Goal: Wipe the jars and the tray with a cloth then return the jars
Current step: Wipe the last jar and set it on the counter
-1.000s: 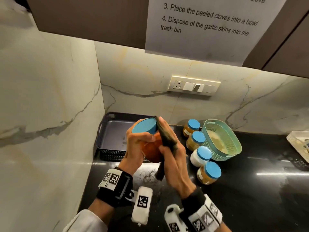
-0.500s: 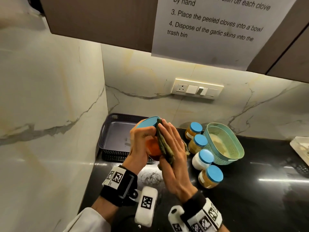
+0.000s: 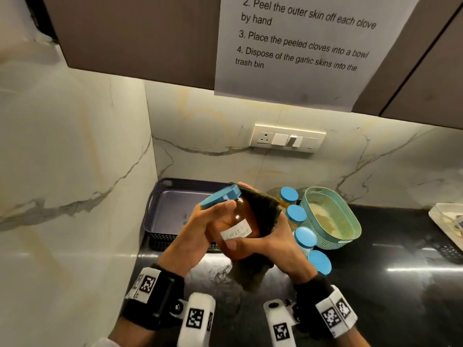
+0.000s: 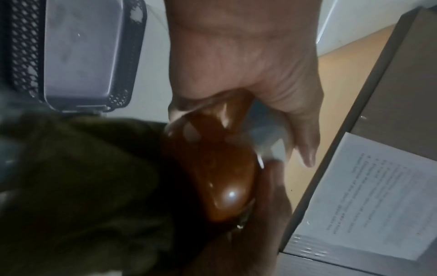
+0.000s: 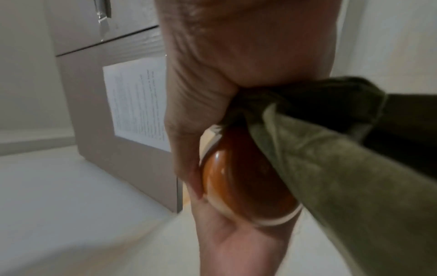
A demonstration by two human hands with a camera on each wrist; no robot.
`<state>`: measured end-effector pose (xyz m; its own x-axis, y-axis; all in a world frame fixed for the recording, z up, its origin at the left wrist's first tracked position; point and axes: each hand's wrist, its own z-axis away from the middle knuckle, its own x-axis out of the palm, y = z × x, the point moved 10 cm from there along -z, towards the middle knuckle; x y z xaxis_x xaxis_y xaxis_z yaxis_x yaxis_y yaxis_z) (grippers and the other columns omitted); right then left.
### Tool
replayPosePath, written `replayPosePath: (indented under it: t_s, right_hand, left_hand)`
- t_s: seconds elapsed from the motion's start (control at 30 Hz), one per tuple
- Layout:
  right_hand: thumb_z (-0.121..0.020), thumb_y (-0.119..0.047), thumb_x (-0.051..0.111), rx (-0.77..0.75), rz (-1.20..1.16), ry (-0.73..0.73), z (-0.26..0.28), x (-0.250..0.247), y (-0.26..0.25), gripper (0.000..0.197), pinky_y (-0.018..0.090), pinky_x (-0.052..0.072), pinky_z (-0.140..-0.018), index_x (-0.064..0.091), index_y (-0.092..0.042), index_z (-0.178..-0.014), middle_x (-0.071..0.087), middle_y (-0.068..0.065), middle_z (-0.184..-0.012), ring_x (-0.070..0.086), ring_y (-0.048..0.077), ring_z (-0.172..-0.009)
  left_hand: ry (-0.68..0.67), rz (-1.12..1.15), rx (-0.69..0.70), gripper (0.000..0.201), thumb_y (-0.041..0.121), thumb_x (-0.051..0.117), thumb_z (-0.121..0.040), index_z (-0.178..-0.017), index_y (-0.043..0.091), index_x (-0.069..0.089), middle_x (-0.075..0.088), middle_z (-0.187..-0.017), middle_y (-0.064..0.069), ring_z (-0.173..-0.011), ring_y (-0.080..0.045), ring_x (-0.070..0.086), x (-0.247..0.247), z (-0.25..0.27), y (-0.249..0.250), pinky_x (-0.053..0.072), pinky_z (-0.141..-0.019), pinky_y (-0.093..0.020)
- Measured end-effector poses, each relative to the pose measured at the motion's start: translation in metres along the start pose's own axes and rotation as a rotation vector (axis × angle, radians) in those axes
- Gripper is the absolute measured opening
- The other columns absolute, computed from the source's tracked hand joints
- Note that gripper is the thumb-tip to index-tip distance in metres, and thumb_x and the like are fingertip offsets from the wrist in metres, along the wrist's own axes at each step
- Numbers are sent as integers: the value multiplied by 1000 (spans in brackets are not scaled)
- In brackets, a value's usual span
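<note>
A jar of orange-red powder [image 3: 240,221] with a blue lid [image 3: 220,199] and a white label is held tilted above the counter. My left hand [image 3: 200,229] grips it near the lid. My right hand [image 3: 273,244] wraps a dark green cloth [image 3: 263,211] round the jar's far side and base, thumb across the front. The jar [image 4: 220,177] and cloth [image 4: 78,186] fill the left wrist view. In the right wrist view the cloth [image 5: 331,168] drapes over the jar [image 5: 238,179]. The dark mesh tray [image 3: 160,214] sits empty in the corner behind.
Several blue-lidded jars [image 3: 297,214] stand in a row to the right of my hands. A teal basket [image 3: 350,221] sits beyond them. A white tray [image 3: 448,221] lies at the far right. Marble walls close off the left and back, with cabinets overhead.
The jar has tipped, so its label now faces me. My right hand has slid from the jar's side to cup its base and back with the cloth.
</note>
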<state>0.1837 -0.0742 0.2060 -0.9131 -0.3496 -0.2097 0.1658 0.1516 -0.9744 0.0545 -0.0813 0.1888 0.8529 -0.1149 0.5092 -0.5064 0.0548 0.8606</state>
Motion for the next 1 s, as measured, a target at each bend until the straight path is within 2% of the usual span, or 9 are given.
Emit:
replayPosePath:
  t_s: [0.1, 0.2, 0.3, 0.43, 0.53, 0.6, 0.77, 0.93, 1.0]
  right_hand:
    - [-65, -5, 94, -24, -84, 11, 2, 5, -12, 82, 19, 58, -93, 57, -39, -129, 73, -25, -117, 68, -2, -115]
    - [-70, 10, 89, -153, -136, 90, 10, 12, -22, 82, 19, 57, -96, 56, -20, -139, 74, -16, -125, 68, 3, -121]
    - [-73, 6, 91, -338, -141, 168, 20, 16, -34, 84, 43, 53, -112, 53, -8, -146, 64, 6, -145, 59, 22, -139]
    - [-74, -2, 93, -575, 93, 277, 33, 14, -52, 75, 54, 45, -116, 60, -8, -141, 57, 7, -154, 46, 30, -149]
    - [-75, 4, 91, -507, 16, 187, 22, 15, -49, 82, 56, 49, -113, 53, -5, -148, 61, 10, -149, 55, 30, -143]
    - [-75, 8, 89, -421, -49, 144, 18, 20, -49, 89, 53, 50, -114, 47, -6, -152, 63, 9, -147, 59, 27, -140]
    - [-83, -18, 85, -598, 96, 241, 32, 17, -62, 68, 62, 44, -115, 58, -9, -144, 56, 9, -154, 47, 31, -149]
    - [-79, 0, 88, -469, -54, 168, 22, 21, -54, 82, 54, 48, -116, 49, -7, -151, 59, 8, -152, 55, 26, -144]
    - [-78, 1, 89, -508, 53, 218, 24, 22, -55, 79, 56, 43, -118, 54, -8, -148, 55, 9, -156, 47, 27, -149]
  left_hand:
    - [24, 78, 36, 68, 58, 100, -33, -92, 28, 84, 78, -89, -1, -79, -14, 76, 6, 1, 4, 60, -61, -25]
    - [70, 114, 77, 86, 49, 103, -35, -112, 17, 79, 78, -104, -10, -93, -22, 76, 8, -2, 9, 62, -69, -29]
    - [92, 158, 83, 94, 46, 103, -37, -119, 11, 73, 77, -107, -11, -95, -24, 77, 4, -1, 8, 62, -71, -32]
    - [60, 289, 33, 92, 38, 98, -62, -141, 9, 62, 63, -139, -21, -126, -33, 65, 3, 2, -4, 53, -105, -50]
    - [68, 223, 83, 84, 47, 103, -46, -118, 11, 76, 76, -114, -12, -102, -23, 75, 4, 4, 2, 63, -80, -35]
    - [64, 153, 138, 80, 49, 103, -38, -105, 13, 80, 78, -99, -7, -91, -20, 77, 6, 6, 11, 62, -71, -28]
    - [61, 227, 93, 88, 45, 104, -44, -118, 9, 73, 76, -112, -14, -101, -28, 76, 5, 7, 3, 65, -75, -37]
    - [103, 181, 138, 71, 46, 103, -45, -105, 15, 81, 78, -105, -10, -97, -23, 76, 0, 6, 8, 62, -74, -30]
    - [139, 208, 126, 80, 45, 103, -47, -115, 10, 77, 76, -112, -14, -101, -26, 75, -3, 4, 9, 63, -77, -34]
